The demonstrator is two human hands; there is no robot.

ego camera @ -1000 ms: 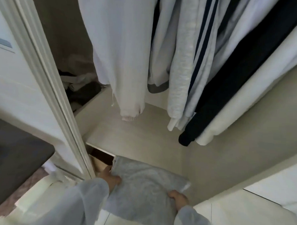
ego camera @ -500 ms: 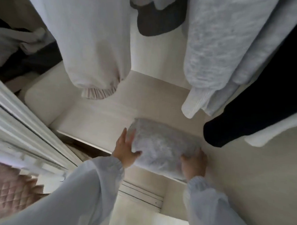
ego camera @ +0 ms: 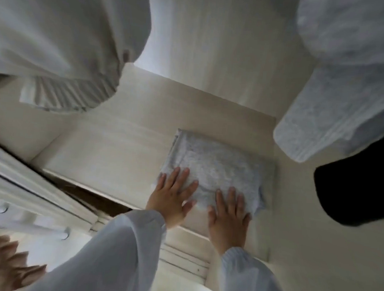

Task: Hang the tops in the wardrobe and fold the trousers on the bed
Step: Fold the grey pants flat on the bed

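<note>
Both hands, left hand [ego camera: 172,197] and right hand [ego camera: 228,215], press flat with straight fingers on soft, light folded trousers [ego camera: 216,168] at shelf [ego camera: 111,146] front edge; lift from underneath.

Bare shelf [ego camera: 103,146] leftward; hanging sleeves [ego camera: 333,116], perhaps low, overhead.

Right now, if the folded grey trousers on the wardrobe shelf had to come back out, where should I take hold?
Probably the near edge of the folded grey trousers, one side each, coming from the shelf front. The bundle lies flat by the right wall; left hand and right hand rest flat there.
</note>
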